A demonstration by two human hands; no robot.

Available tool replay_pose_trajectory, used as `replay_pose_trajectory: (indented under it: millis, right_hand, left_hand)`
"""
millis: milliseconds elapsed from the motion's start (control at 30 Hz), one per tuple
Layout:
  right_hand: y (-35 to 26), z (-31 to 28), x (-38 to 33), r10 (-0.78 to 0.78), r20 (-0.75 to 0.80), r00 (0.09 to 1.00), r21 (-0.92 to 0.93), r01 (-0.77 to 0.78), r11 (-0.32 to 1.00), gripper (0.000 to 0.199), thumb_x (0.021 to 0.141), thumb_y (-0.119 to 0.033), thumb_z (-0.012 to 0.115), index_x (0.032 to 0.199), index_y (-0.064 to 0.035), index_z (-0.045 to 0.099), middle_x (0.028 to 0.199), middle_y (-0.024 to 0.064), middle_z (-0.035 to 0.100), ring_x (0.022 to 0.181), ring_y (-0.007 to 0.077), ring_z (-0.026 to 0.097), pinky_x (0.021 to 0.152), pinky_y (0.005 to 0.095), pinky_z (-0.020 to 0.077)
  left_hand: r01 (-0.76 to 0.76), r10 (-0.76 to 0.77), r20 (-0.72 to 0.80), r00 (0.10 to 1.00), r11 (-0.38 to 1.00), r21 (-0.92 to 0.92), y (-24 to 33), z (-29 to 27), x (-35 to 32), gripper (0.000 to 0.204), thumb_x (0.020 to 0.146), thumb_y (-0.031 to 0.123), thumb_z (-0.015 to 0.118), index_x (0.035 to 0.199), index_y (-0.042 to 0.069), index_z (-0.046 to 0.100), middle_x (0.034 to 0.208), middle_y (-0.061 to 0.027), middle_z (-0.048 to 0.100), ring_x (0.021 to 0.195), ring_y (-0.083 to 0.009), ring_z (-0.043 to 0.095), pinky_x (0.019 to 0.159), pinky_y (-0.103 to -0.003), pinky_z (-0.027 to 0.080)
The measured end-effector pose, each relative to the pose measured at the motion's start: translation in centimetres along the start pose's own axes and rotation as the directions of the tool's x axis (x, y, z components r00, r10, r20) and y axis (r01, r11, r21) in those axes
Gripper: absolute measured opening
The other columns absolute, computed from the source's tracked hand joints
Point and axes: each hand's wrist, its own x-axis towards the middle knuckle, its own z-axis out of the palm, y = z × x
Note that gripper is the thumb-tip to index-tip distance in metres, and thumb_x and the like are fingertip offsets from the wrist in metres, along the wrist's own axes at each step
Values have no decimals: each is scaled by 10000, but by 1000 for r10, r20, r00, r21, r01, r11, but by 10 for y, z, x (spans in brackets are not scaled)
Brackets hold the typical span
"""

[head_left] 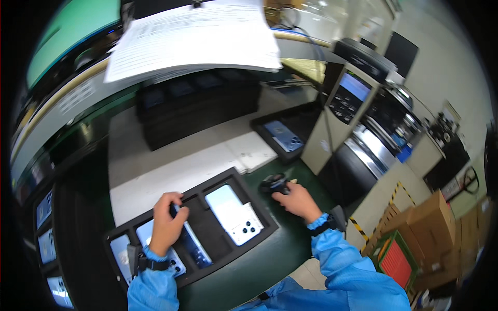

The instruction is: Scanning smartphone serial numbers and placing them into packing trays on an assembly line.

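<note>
My left hand [167, 223] grips the top end of a smartphone [193, 243] tilted on its edge in the middle slot of a black foam tray [254, 199]. A white smartphone [234, 213] lies back up in the right slot. More light blue phones [120, 254] lie in the left slots, partly under my wrist. My right hand [295, 199] rests on the green table beside the tray, fingers closed on a small black handheld device [274, 183].
Another black tray with a blue phone [284, 136] lies further back. A stack of dark trays [197, 101] stands behind, under hanging paper sheets [197, 36]. A machine with a screen [353, 88] is at right. Cardboard boxes [430, 217] sit on the floor.
</note>
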Motion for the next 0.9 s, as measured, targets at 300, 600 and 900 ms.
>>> replay_pose_trajectory:
  millis: [300,600,900]
  right_hand:
    - [-15,-13,-8,66,28,997,-29,-65,997,500,818,-399,717,1102,11,689,1029,251,712,986,414,680,882,450,531]
    - [-26,-4,-30,-202,-351,914,-39,202,979,585,784,-265,776,1274,-23,567,1100,197,628,969,374,644,850,450,525]
    - [-33,-102,-5,5,-865,501,385,657,648,362,955,-113,624,1294,-9,549,1011,60,599,826,103,593,660,232,480]
  left_hand:
    - [135,-134,24,991,991,-13,4,6,0,156,798,60,616,910,44,507,1088,-146,655,1050,-266,586,989,-374,420]
    - [141,-139,91,986,990,-10,4,-1,-1,91,833,57,571,894,44,504,1128,-122,635,1106,-213,535,1020,-337,373]
    - [104,-102,68,992,994,-23,-3,-2,-2,110,797,83,621,847,26,542,1058,-132,656,1060,-277,581,987,-382,418]
